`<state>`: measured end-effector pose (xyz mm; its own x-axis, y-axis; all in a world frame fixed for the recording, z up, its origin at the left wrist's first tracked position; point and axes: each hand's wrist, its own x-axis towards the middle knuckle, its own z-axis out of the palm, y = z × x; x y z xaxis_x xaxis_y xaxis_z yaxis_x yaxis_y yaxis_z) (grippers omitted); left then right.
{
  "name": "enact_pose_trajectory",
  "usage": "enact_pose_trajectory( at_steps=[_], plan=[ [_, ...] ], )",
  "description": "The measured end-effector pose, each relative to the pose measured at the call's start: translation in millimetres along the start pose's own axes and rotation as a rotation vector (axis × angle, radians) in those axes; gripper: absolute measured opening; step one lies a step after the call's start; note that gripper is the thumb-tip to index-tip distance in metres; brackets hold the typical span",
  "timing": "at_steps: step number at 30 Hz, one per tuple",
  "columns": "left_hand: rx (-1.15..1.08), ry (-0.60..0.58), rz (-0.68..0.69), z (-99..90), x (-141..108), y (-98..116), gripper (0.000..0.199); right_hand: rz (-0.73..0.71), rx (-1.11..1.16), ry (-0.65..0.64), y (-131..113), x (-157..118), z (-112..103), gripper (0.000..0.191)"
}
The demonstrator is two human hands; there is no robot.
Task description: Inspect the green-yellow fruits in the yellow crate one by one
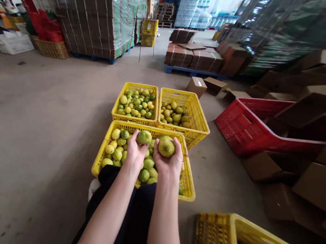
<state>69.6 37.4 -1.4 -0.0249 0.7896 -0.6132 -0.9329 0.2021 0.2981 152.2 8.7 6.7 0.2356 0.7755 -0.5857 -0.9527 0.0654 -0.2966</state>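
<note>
Just above the front crate (pixel 100 151), holding one fruit per hand. In the left hand (pixel 136 154), a smaller fruit (pixel 144 137), on the green side, cupped from beneath. In the right hand (pixel 171 164), a larger fruit (pixel 166 146), yellower, likewise cradled from below, blunt tip facing backward. Held side by side with a narrow gap, not touching. Long axis of the smaller fruit: perhaps crosswise, too foreshortened to be sure.

Directly below both hands and to either side, loose fruit (pixel 144 175), green to yellow, spread through the front crate.

Key relation, as judged: straight ahead of the right hand, beyond the front crate's far rim, the far-right crate (pixel 198 126), partly filled. Ahead and slightly left of the left hand, the far-left crate (pixel 133 120), visibly fuller. Nearer to the far-left crate with the left, to the far-right crate with the right; no crossing of the hands called for. Well right of the grip, a red crate (pixel 235 124).
</note>
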Motion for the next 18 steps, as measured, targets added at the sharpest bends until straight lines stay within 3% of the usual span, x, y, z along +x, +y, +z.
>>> enact_pose_trajectory(
  at_steps=[2,6,9,14,18],
  plan=[
    [-0.035,-0.037,-0.033,0.9,-1,1,0.014,0.046,-0.043,-0.006,1,3,-3,0.012],
    [-0.07,-0.171,-0.057,1.1,-7,4,0.028,0.096,-0.147,-0.108,4,9,-9,0.032],
    [-0.082,-0.255,-0.018,-1.3,-10,6,0.031,0.028,-0.127,-0.132,5,11,-10,0.023],
    [-0.112,-0.212,0.025,-3.0,-10,7,0.014,-0.029,-0.114,-0.08,3,11,-8,0.015],
    [-0.05,-0.206,-0.051,0.3,-9,8,0.018,-0.044,-0.139,-0.091,3,10,-7,0.015]
  ],
)
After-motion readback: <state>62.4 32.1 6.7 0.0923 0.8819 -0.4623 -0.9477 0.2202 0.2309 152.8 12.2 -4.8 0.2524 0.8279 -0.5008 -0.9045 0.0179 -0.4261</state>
